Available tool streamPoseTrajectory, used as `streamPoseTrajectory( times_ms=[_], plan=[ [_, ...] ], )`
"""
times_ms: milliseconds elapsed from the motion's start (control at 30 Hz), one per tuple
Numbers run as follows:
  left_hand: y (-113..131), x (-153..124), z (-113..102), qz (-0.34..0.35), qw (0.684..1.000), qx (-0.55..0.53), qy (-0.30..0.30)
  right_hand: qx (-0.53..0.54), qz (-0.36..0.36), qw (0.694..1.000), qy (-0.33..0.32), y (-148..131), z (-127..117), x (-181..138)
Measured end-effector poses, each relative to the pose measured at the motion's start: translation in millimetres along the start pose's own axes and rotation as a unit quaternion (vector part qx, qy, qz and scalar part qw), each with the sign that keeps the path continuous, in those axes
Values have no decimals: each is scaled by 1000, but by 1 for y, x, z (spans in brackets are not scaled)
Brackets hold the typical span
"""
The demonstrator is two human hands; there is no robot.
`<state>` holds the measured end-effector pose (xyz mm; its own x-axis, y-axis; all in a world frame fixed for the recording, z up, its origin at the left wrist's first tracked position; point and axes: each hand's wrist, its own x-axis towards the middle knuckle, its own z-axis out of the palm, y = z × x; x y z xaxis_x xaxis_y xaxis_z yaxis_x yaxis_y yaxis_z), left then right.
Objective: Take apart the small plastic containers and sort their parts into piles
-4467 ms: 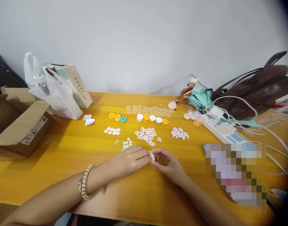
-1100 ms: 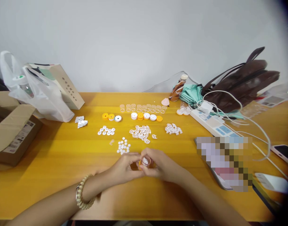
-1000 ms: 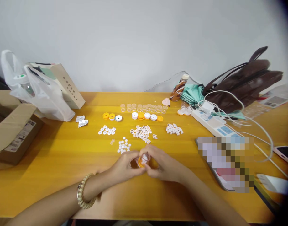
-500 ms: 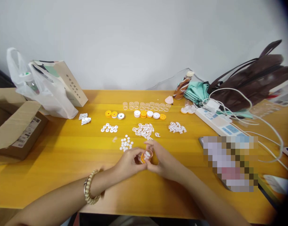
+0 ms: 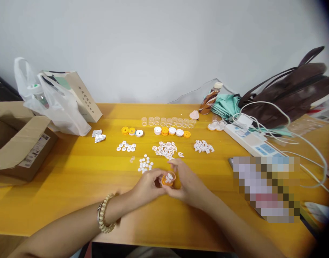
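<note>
Between my hands is a small round container (image 5: pixel 169 177) with an orange base and a clear upper part, white pieces showing inside. My left hand (image 5: pixel 146 184) grips it from the left, fingers partly hidden behind it. On the other side, my right hand (image 5: pixel 189 184) curves around it, thumb at the front of the base and fingers raised behind. Just beyond lie small white discs (image 5: pixel 144 164) and a pile of white openwork plastic pieces (image 5: pixel 165 149). Further back stand a row of clear cups (image 5: pixel 169 122) and orange and white round caps (image 5: pixel 164 131).
White caps (image 5: pixel 126 146) and foil packets (image 5: pixel 98 136) lie to the left, near a cardboard box (image 5: pixel 32 150) and a plastic bag (image 5: pixel 63 111). More white pieces (image 5: pixel 203 146), a bottle (image 5: pixel 210 98), a power strip (image 5: pixel 250 141) with cables and a brown bag (image 5: pixel 285 95) occupy the right.
The container has tilted slightly between my fingers, and my right fingers sit a little looser around it. The whole view has shifted slightly.
</note>
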<state>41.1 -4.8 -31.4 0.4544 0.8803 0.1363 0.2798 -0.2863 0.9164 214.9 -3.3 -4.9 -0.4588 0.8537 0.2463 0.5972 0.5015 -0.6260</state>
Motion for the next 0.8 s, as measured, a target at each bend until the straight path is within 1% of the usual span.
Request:
streamPoseTrajectory(
  times_ms=[67,167,267,367,500,633,733,800],
  plan=[
    [-1,0,0,3,1000,-11,-1,-7,19,1000,-17,-1,0,0],
    [-2,0,0,3,1000,-7,3,-16,6,999,-32,-2,-1,1],
    [-1,0,-1,5,1000,4,-3,-18,23,999,-46,-3,-4,2],
    [0,0,-1,1,1000,11,-1,1,3,997,-80,-4,-7,3],
    [0,0,-1,11,1000,13,-13,-10,20,996,-91,-6,-10,3],
    [0,0,-1,14,1000,18,-20,-13,15,994,-109,-6,-13,0],
    [1,0,-1,24,999,13,-29,-22,40,992,-121,-6,-15,-1],
    [2,0,-2,31,999,24,-28,-15,28,992,-123,-8,-15,-1]
  ],
)
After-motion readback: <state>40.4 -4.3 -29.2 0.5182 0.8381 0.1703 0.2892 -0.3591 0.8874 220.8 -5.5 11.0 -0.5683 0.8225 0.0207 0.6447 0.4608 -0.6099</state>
